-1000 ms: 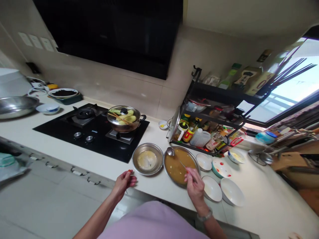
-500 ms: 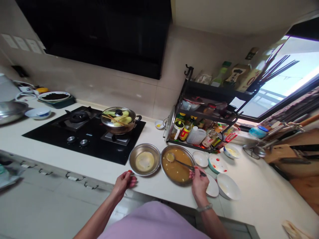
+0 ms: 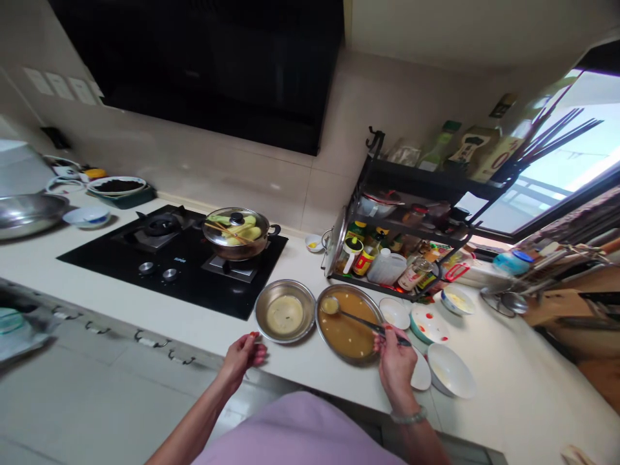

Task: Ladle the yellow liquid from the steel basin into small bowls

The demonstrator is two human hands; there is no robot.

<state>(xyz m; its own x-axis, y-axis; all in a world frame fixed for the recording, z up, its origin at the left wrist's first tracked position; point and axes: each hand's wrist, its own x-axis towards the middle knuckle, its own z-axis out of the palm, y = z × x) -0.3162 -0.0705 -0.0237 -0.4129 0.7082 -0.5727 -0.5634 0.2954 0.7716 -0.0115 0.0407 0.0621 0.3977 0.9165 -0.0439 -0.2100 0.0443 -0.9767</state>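
My right hand [image 3: 397, 365] is closed around the dark handle of a ladle [image 3: 361, 318]. The ladle's round scoop lies in brown liquid with pale bits, in a steel basin [image 3: 353, 352]. Left of it, close beside, stands a smaller steel bowl [image 3: 306, 323] with a shallow layer of pale, cloudy liquid. My left hand [image 3: 245, 358] is by this bowl's near left rim, its fingers loosely curled and apart, with nothing visible in them. Whether its fingertips touch the rim, I cannot tell.
A lidded pan [image 3: 237, 245] with green vegetable pieces and chopsticks stands on the black hob [image 3: 203, 290]. Behind the basin is a rack [image 3: 411, 226] of bottles. Several bowls [image 3: 450, 371] crowd the counter at right. A range hood [image 3: 203, 71] hangs above.
The view has turned slightly left, so the counter things appear further right. My right hand still holds the ladle, its scoop in the brown liquid; the left hand stays by the smaller bowl.
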